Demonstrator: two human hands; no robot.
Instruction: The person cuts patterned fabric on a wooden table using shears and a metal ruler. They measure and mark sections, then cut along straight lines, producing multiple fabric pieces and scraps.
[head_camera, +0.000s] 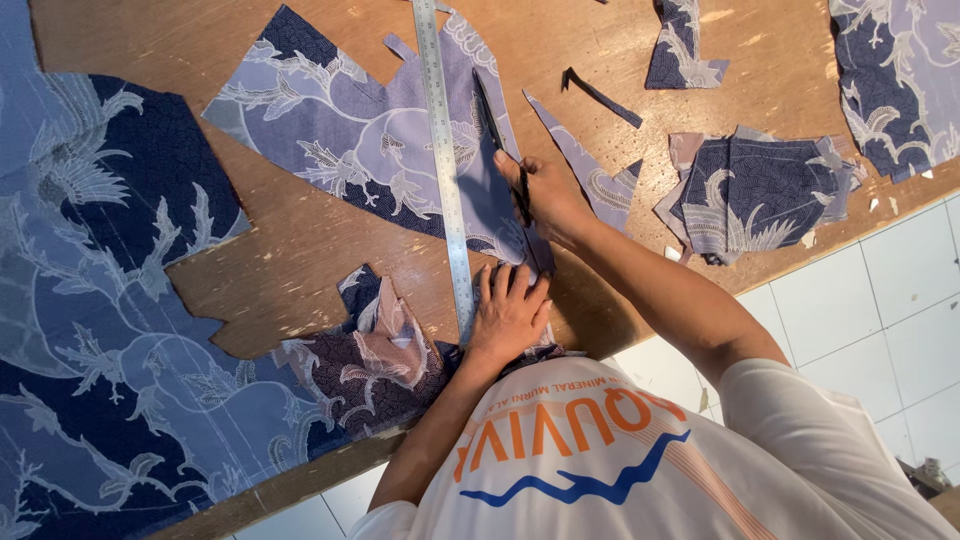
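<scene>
My left hand (508, 312) lay flat, open, pinning the steel ruler (443, 165), whose long axis ran near-to-far across the patterned fabric piece (370, 140), while my right hand (545, 195), just right, gripped dark scissors (497, 140).

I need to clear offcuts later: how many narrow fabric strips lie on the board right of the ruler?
2: a long pale strip beside the hand with scissors, and a short dark strip above it. Others may hide under fabric.
</scene>
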